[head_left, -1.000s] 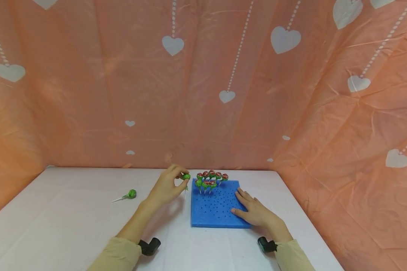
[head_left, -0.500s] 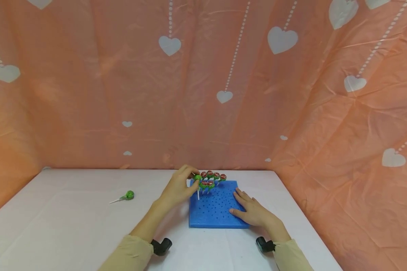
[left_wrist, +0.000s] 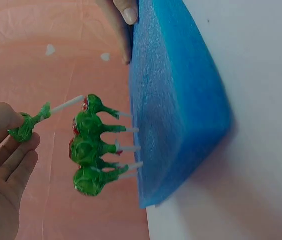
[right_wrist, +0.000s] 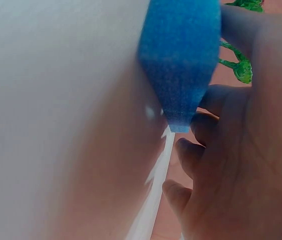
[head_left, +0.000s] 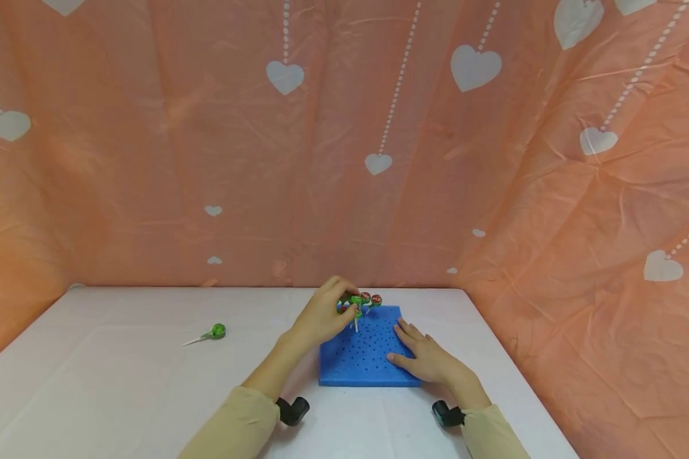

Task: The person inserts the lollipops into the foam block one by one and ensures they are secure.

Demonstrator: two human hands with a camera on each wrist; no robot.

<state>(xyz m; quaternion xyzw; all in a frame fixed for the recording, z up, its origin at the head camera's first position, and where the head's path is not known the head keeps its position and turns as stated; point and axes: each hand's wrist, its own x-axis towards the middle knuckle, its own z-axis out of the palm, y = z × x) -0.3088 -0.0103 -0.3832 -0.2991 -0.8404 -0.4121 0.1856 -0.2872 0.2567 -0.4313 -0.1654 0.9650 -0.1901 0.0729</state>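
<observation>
Between thumb and fingers my left hand pinches a green-wrapped lollipop by its head, with the white stick free in the air. It hovers over the back left part of a blue foam block dotted with small holes. Several lollipops stand in that block by their sticks, in rows, and the left hand partly hides them in the head view. My right hand rests on the block's right edge, fingers spread. In the right wrist view its fingertips touch the block's side.
Another green lollipop lies on the white table, left of the block. An orange curtain with white hearts hangs behind the table and along its sides. Each wrist wears a black camera.
My left hand has carried its lollipop rightward, from beside the block's back left corner to above the standing lollipops. The right hand stays on the block. The head view has shifted slightly.
</observation>
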